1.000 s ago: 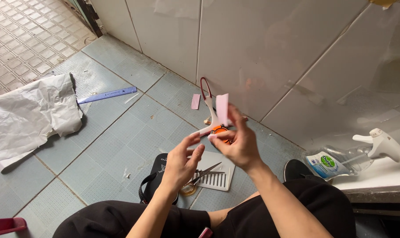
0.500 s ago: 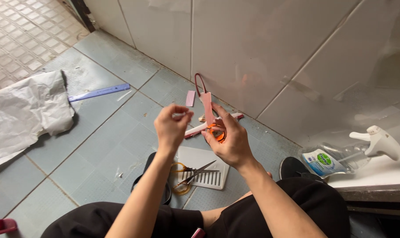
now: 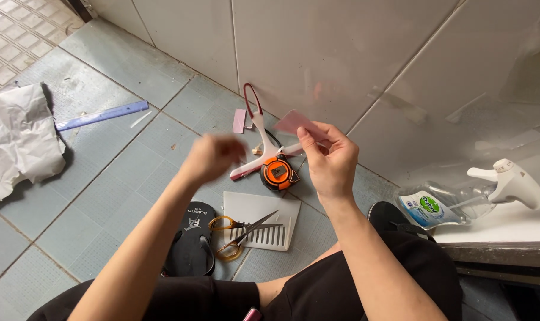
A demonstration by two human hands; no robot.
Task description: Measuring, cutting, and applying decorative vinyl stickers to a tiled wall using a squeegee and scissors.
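Nearest, yellow-handled scissors (image 3: 241,230) lie on a white slotted plate (image 3: 259,217) beside a black sandal (image 3: 190,238). Above an orange tape measure (image 3: 278,173), the right hand (image 3: 329,160) pinches a thin, flat pink slip (image 3: 295,123), its long axis slanting up-left. The left hand (image 3: 212,156) is blurred, its grip unclear.

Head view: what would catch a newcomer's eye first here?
The right hand pinches a pink card near the white tiled wall, the blurred left hand beside it. Below them lie an orange tape measure and yellow-handled scissors on a white grille.
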